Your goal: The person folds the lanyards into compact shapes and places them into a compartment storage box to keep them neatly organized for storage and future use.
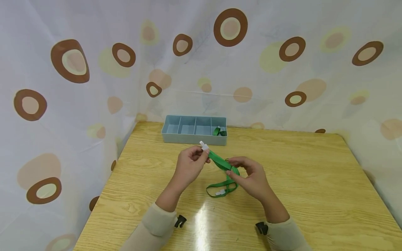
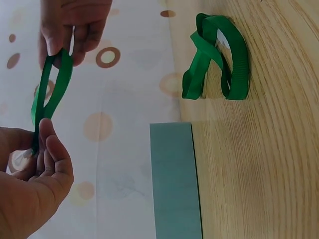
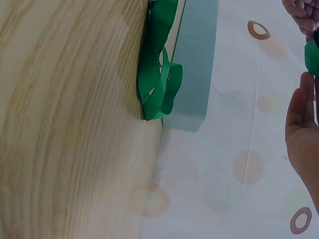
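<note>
Stretched between both hands is a green lanyard [image 1: 219, 161], its doubled strap running down to the right. My left hand [image 1: 191, 162] pinches it at the upper end, right by a white plastic clip [image 1: 204, 145]. At the lower end, my right hand [image 1: 251, 176] holds the strap between thumb and fingers; the left wrist view also shows that right hand [image 2: 75, 27] gripping the band. Below, looped green strap [image 2: 238, 64] lies on the table with another white clip [image 1: 220, 192]. I cannot tell whether it joins the held strap.
A blue-grey tray [image 1: 194, 139] with several compartments stands at the table's back edge; its rightmost compartment contains green strap pieces [image 1: 216, 131]. The wooden table [image 1: 307, 174] meets a patterned cloth [image 1: 201, 69] behind and at the sides.
</note>
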Motion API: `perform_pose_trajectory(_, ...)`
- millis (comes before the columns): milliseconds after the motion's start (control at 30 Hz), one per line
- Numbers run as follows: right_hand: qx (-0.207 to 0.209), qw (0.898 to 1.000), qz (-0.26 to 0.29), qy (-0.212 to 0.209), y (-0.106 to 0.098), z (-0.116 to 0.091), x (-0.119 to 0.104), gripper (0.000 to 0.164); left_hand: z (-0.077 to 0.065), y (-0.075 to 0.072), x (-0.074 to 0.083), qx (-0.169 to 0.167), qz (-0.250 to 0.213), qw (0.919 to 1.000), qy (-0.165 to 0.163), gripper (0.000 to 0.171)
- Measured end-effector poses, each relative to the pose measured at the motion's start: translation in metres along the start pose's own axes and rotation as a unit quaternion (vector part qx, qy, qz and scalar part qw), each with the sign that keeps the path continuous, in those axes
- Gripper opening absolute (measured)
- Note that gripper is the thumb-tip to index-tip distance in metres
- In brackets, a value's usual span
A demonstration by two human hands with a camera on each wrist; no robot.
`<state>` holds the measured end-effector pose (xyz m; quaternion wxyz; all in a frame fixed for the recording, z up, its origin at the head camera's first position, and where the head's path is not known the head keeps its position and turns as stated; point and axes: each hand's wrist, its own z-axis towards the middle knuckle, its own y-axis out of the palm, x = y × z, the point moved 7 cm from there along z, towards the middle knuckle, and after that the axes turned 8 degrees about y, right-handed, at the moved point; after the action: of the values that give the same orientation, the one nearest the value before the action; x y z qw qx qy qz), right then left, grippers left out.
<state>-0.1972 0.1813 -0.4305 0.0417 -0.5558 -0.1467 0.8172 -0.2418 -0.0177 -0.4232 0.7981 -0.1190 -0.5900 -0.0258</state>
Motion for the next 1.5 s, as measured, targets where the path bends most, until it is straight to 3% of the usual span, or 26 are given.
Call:
perform_pose_trajectory(200, 0.009, 1.000, 0.011, -0.008, 0.000, -0.003, 0.006, 0.025, -0.003, -0.002, 0.020, 0.027, 0.001, 0.9996, 0.007, 0.021)
perform_pose_trajectory(300, 0.019, 1.000, -0.010, -0.001, 0.000, -0.004, 0.004, 0.022, -0.003, -0.004, 0.018, 0.048, -0.005, 0.9986, 0.022, 0.018)
perform_pose_trajectory(433, 0.011, 1.000, -0.010, 0.000, 0.003, -0.006, 0.001, 0.021, -0.001, -0.005, 0.001, 0.067, -0.014, 0.9970, 0.037, 0.017)
perform_pose_trajectory(533, -0.004, 1.000, -0.011, -0.008, 0.006, -0.007, -0.001, 0.024, -0.001, -0.005, 0.000, 0.076, -0.019, 0.9962, 0.039, 0.017)
perform_pose_trajectory(700, -0.028, 0.997, -0.067, -0.010, 0.010, -0.010, -0.008, 0.025, -0.001, -0.007, -0.003, 0.080, -0.027, 0.9957, 0.038, 0.020)
perform_pose_trajectory(833, -0.037, 0.998, -0.048, -0.028, 0.013, -0.009, -0.016, 0.031, 0.000, -0.010, -0.003, 0.075, -0.030, 0.9961, 0.034, 0.019)
perform_pose_trajectory(1000, 0.000, 0.999, 0.005, -0.054, 0.011, -0.007, -0.023, 0.038, 0.000, -0.012, 0.001, 0.084, -0.038, 0.9952, 0.035, 0.021)
perform_pose_trajectory(1100, 0.027, 0.998, -0.003, -0.062, 0.010, -0.006, -0.023, 0.038, 0.000, -0.012, 0.004, 0.084, -0.039, 0.9950, 0.037, 0.023)
perform_pose_trajectory(1300, 0.026, 0.995, -0.096, -0.006, 0.017, 0.000, -0.010, 0.048, 0.001, -0.009, 0.007, 0.078, -0.038, 0.9950, 0.050, 0.021)
perform_pose_trajectory(1500, 0.012, 0.995, -0.103, 0.011, 0.022, 0.001, -0.003, 0.020, 0.000, -0.006, 0.012, 0.070, -0.042, 0.9945, 0.065, 0.019)
